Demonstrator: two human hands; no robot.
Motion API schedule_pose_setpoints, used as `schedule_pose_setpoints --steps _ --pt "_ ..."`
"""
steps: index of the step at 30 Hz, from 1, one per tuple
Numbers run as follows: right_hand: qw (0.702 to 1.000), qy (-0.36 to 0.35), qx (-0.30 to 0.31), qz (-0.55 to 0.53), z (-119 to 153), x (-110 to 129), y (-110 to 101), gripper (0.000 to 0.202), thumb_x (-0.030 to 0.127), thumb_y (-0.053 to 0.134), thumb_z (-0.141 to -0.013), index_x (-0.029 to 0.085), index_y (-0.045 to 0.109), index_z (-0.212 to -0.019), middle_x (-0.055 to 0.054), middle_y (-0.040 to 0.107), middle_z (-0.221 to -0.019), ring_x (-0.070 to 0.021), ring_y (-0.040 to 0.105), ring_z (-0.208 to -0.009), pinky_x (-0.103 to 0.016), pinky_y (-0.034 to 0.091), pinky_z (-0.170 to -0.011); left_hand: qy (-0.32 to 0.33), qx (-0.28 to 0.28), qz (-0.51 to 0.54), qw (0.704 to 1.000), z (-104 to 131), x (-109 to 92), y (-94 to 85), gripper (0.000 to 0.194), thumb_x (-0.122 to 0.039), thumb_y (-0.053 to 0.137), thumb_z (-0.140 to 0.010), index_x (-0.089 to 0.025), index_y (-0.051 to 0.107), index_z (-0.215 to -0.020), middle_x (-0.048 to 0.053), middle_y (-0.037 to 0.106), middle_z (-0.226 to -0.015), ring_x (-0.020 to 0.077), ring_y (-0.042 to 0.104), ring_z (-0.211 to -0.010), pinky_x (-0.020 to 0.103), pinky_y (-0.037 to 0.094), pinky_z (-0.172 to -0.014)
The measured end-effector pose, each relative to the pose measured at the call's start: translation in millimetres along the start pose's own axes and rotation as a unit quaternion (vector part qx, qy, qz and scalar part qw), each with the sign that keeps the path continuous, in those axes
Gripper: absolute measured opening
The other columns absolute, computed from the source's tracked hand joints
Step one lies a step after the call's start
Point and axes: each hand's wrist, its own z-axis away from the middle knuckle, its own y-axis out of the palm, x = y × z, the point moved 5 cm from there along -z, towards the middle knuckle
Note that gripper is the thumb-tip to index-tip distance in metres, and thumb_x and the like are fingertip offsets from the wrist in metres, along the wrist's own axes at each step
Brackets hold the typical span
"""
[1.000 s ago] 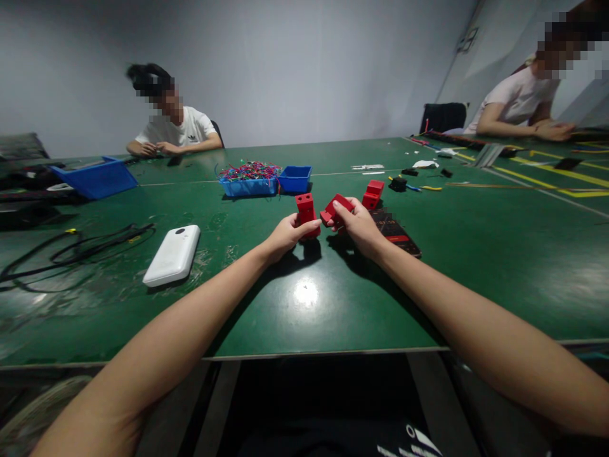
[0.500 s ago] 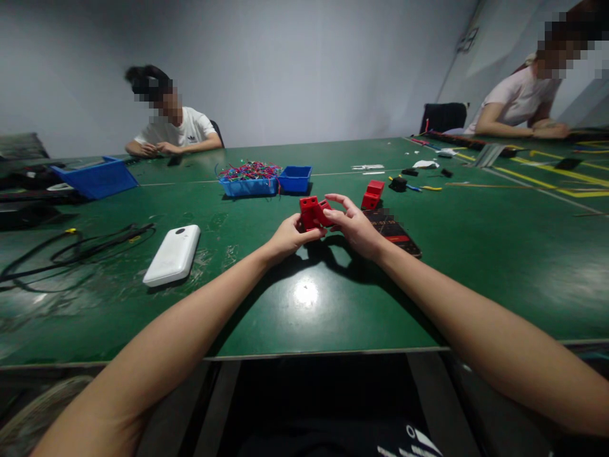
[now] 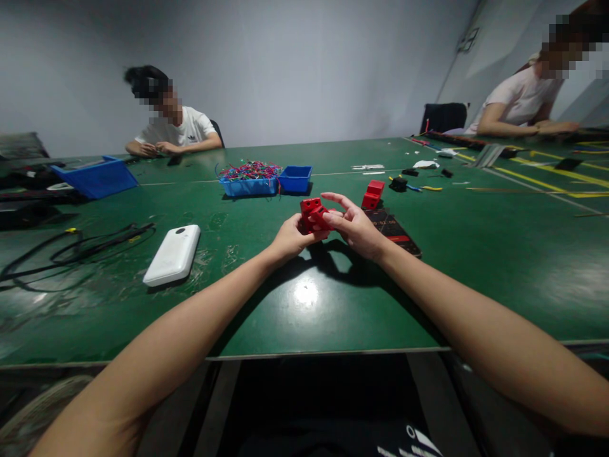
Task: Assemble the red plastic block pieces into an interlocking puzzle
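My left hand (image 3: pixel 289 238) is closed around a red block (image 3: pixel 311 204) that has small round holes in its top. Between the fingertips of my right hand (image 3: pixel 360 233) is a second red piece (image 3: pixel 320 219), with a dark slot in it. The two red parts touch and overlap above the table; where exactly they meet is hidden by fingers. My right index finger sticks out, clear of the parts. Another red block (image 3: pixel 373 194), stepped in shape, rests beyond my right hand, beside a dark phone (image 3: pixel 399 236) with a lit screen.
On the green table (image 3: pixel 266 317), a white power bank (image 3: pixel 173 255) and black cables (image 3: pixel 95 244) lie to the left. Further back are a blue tray of colourful wires (image 3: pixel 250 181), a small blue bin (image 3: pixel 295 179), a larger blue bin (image 3: pixel 98 178) and pliers (image 3: pixel 431 188). Two people sit opposite.
My right hand has brought its red piece leftward and over the block in my left hand, so they overlap more. The left block has tilted slightly.
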Motion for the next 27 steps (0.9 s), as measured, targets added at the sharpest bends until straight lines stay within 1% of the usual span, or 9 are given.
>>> schedule_pose_setpoints --steps 6,11,14,19,22,27 --pt "1.000 -0.002 0.010 -0.029 -0.9 -1.9 0.9 0.069 0.035 0.081 -0.069 0.025 0.046 -0.127 -0.004 0.073 -0.097 -0.0198 0.070 -0.093 -0.035 0.055 -0.087 -0.013 0.012 0.001 1.000 2.7 -0.4 3.2 0.056 -0.023 0.087 -0.054 -0.012 0.056 -0.099 0.004 0.069 -0.091 0.0156 0.066 -0.082 0.039 0.051 -0.089" --pt "1.000 -0.007 0.016 -0.009 -1.2 -4.3 2.7 0.063 0.032 0.081 -0.068 0.025 0.051 -0.123 -0.004 0.072 -0.104 -0.0190 0.070 -0.093 -0.037 0.055 -0.089 -0.017 0.025 0.005 1.000 4.9 -4.6 6.6 0.055 -0.022 0.089 -0.049 -0.013 0.055 -0.092 0.000 0.068 -0.084 0.0132 0.065 -0.077 0.037 0.053 -0.086" --pt "1.000 -0.016 0.009 0.004 -1.3 -3.5 2.4 0.061 0.033 0.081 -0.068 0.024 0.052 -0.122 -0.004 0.072 -0.104 -0.0183 0.069 -0.092 -0.037 0.055 -0.089 -0.015 0.028 0.002 1.000 4.3 -4.5 6.0 0.053 -0.023 0.088 -0.051 -0.013 0.056 -0.092 0.000 0.067 -0.083 0.0132 0.065 -0.077 0.037 0.053 -0.086" --pt "0.999 -0.019 -0.010 0.037 -1.1 -0.9 0.2 0.059 0.036 0.080 -0.069 0.022 0.053 -0.120 -0.004 0.072 -0.097 -0.0179 0.068 -0.088 -0.035 0.055 -0.085 -0.007 0.040 -0.008 0.999 2.3 -2.6 4.3 0.050 -0.024 0.087 -0.054 -0.012 0.057 -0.092 0.001 0.068 -0.083 0.0138 0.065 -0.078 0.037 0.052 -0.086" --pt "0.999 -0.017 -0.013 0.031 -1.3 -1.8 -0.9 0.058 0.038 0.081 -0.069 0.022 0.052 -0.117 -0.004 0.072 -0.095 -0.0174 0.069 -0.087 -0.034 0.055 -0.084 -0.004 0.051 0.005 0.999 1.9 -1.8 4.4 0.053 -0.026 0.088 -0.053 -0.012 0.058 -0.095 0.002 0.069 -0.086 0.0151 0.066 -0.080 0.038 0.051 -0.088" --pt "1.000 -0.017 -0.008 0.018 -1.1 -3.7 -0.2 0.055 0.041 0.081 -0.069 0.022 0.050 -0.110 -0.004 0.072 -0.094 -0.0174 0.070 -0.085 -0.034 0.056 -0.080 -0.017 0.049 0.011 0.999 1.8 0.1 3.4 0.059 -0.026 0.089 -0.052 -0.012 0.057 -0.100 0.005 0.071 -0.090 0.0170 0.068 -0.084 0.040 0.051 -0.090"
